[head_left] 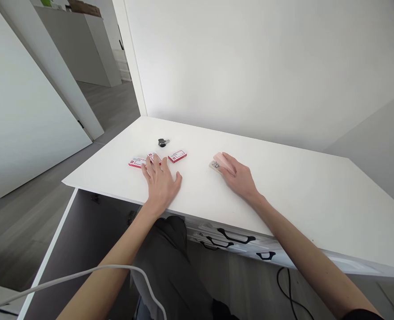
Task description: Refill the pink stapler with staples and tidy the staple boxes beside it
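My right hand (242,178) is closed around a pink stapler (224,162) over the middle of the white tabletop (290,191). The stapler's pale front end, with a dark pattern on it, shows past my fingers. My left hand (161,182) lies palm down with its fingers spread. Its fingertips rest on or just over a small red-and-white box (154,158), which they partly cover. Just left of those fingers is a second such box (136,162). A third box (177,155) lies apart to their right. Behind the boxes sits a small black-and-metal staple remover (162,142).
A white wall (250,66) rises behind the tabletop. Under the front edge are drawers with black handles (237,236) and an open cabinet space (93,235) at left. A white cable (113,266) crosses below my left forearm. A black cable (290,289) lies on the floor.
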Motion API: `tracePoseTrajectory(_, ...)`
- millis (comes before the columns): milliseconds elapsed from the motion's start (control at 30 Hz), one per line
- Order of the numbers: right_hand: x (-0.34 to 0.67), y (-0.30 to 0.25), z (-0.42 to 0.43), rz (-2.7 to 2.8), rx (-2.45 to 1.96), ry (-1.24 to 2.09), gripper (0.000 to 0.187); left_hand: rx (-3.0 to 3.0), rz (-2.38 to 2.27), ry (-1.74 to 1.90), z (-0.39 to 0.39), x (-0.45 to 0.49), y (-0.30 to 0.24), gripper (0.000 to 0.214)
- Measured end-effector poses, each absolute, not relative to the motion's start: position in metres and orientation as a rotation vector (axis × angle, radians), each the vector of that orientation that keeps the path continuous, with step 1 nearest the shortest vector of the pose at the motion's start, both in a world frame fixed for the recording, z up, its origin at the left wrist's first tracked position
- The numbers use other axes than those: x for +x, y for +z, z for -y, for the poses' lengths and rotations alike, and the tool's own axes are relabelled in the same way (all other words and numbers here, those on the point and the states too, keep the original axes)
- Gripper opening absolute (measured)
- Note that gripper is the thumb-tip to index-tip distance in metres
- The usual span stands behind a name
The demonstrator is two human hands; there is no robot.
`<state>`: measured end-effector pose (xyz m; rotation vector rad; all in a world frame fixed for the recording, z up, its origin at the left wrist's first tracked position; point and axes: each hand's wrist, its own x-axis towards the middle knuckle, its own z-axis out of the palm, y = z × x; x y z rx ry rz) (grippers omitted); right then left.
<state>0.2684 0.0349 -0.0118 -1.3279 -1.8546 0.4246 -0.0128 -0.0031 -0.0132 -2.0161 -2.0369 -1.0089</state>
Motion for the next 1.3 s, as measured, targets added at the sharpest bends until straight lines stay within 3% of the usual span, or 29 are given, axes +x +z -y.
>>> tracePoseTrajectory(200, 0.272, -0.017, -0.037, 1.811, -1.317, 0.434, 0.062, -2.04, 2.1, -0.887, 0.009, -0.013, -0.012, 0.067)
tracePoseTrajectory(567, 0.279, -0.017, -0.018, 1.732, -1.368, 0.502, 0.066, -2.265, 1.901, -0.689, 0.065, -0.02, -0.003, 0.056)
tracePoseTrajectory(867, 0.295, -0.019, 0.007, 1.729, -1.404, 0.47, 0.067, -2.749, 1.488, -0.645, 0.067, 0.006, 0.002, 0.054)
tracePoseTrajectory(1033, 0.3, -0.016, 0.014, 1.715, -1.417, 0.502, 0.071, -2.932, 1.239, -0.65, 0.051, 0.024, 0.007, 0.062)
tracePoseTrajectory(1300, 0.305, -0.011, 0.038, 1.722, -1.486, 0.731, 0.082, -3.021, 1.448, -0.635, 0.004, 0.017, 0.015, 0.094)
